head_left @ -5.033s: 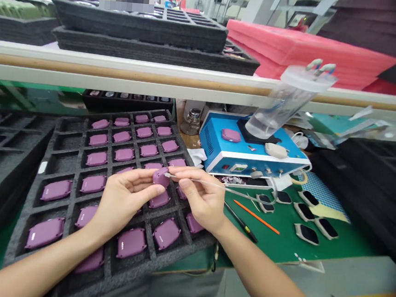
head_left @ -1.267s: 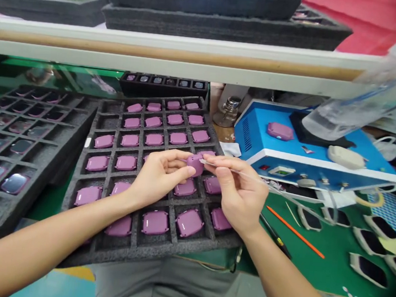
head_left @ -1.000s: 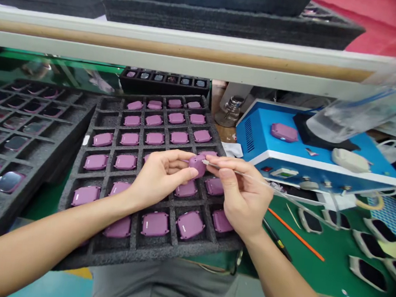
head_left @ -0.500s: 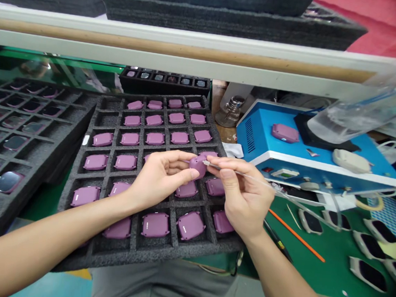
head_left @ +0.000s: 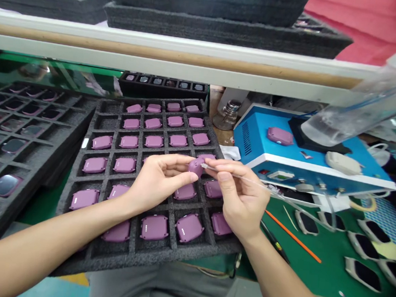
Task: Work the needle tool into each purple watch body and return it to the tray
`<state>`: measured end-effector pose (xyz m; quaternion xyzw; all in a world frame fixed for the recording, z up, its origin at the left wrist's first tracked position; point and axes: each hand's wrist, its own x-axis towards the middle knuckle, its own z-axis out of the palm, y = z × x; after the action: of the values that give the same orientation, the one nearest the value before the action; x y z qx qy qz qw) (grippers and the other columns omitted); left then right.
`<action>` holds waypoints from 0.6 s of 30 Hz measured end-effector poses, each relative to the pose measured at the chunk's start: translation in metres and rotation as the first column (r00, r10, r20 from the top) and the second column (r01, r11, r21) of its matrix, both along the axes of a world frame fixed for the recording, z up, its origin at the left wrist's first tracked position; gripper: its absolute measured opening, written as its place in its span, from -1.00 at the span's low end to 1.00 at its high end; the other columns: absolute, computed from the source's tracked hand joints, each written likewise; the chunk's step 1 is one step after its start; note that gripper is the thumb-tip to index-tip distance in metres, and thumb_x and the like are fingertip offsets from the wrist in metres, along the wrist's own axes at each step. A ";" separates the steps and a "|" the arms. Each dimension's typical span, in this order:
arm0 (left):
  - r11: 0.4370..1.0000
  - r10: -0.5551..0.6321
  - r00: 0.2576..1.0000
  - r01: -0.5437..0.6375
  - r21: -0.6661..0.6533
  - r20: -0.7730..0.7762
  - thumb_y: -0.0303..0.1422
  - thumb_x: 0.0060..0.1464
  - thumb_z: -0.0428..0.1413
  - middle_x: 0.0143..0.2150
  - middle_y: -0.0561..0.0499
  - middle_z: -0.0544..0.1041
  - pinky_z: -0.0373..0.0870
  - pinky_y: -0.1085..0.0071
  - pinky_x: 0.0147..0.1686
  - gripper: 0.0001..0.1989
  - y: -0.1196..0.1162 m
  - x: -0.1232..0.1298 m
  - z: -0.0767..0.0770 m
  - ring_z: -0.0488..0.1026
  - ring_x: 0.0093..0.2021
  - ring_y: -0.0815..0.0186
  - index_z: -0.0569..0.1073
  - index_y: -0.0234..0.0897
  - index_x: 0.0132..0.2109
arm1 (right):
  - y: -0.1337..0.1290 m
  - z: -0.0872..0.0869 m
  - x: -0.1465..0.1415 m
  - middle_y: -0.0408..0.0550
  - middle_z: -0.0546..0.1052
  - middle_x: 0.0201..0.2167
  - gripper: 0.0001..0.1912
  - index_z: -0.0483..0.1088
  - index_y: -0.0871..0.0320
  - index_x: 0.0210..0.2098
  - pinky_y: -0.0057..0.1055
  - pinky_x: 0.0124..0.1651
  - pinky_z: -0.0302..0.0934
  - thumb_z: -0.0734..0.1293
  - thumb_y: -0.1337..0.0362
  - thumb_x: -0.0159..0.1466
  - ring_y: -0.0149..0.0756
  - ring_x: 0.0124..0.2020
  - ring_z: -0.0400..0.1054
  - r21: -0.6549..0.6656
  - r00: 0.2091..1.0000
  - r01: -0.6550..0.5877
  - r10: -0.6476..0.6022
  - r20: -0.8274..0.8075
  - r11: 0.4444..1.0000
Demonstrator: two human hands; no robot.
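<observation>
My left hand (head_left: 163, 175) pinches a small purple watch case (head_left: 195, 166) between thumb and fingers, above a dark foam tray (head_left: 119, 261). From the right, my right hand (head_left: 240, 194) grips a thin tool (head_left: 250, 179) joined to a clear tube, its pale tip touching or very near the case. Fingers hide part of the case and of the tool. Below both hands, purple cases such as this one (head_left: 155, 227) lie in the tray's compartments.
Another foam tray (head_left: 56, 140) with dark-faced pieces lies left. On the right stands a blue machine (head_left: 254, 139) bearing a clear cylinder (head_left: 335, 123). An orange stick (head_left: 294, 236), a black pen (head_left: 275, 242) and several pale watches (head_left: 362, 274) lie on the green mat. A shelf (head_left: 177, 68) crosses above.
The whole view has shifted slightly, with the shelf lower and the machine further left. The held case is turned a little; both hands keep their hold.
</observation>
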<state>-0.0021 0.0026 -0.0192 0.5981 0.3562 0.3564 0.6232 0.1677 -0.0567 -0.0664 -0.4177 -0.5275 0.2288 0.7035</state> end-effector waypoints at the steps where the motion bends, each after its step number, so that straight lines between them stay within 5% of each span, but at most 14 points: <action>1: 1.000 0.000 1.000 0.000 0.002 0.000 -0.33 -0.02 0.44 -0.05 -0.09 0.73 0.65 0.30 0.02 -0.61 0.000 0.000 0.000 0.71 -0.07 0.12 0.68 -0.35 -0.03 | 0.000 0.000 0.000 0.00 0.65 -0.12 -0.88 0.57 0.06 -0.15 -0.12 0.02 0.59 0.35 0.32 0.42 -0.13 -0.02 0.61 -0.004 1.000 0.000 0.000 0.001 1.000; 18: 0.999 0.025 0.998 -0.023 0.027 -0.064 -0.23 -0.09 0.48 -0.11 -0.10 0.75 0.64 0.18 0.08 -0.57 0.004 0.000 0.008 0.71 -0.07 0.07 0.70 -0.29 -0.05 | 0.006 0.004 0.001 0.00 0.66 -0.14 -0.89 0.55 0.06 -0.18 -0.13 0.05 0.57 0.35 0.24 0.43 -0.18 -0.05 0.60 -0.008 1.000 -0.028 0.028 -0.008 1.000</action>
<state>-0.0021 0.0066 -0.0107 0.6131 0.3787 0.3492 0.5990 0.1689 -0.0503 -0.0621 -0.4123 -0.5296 0.2422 0.7006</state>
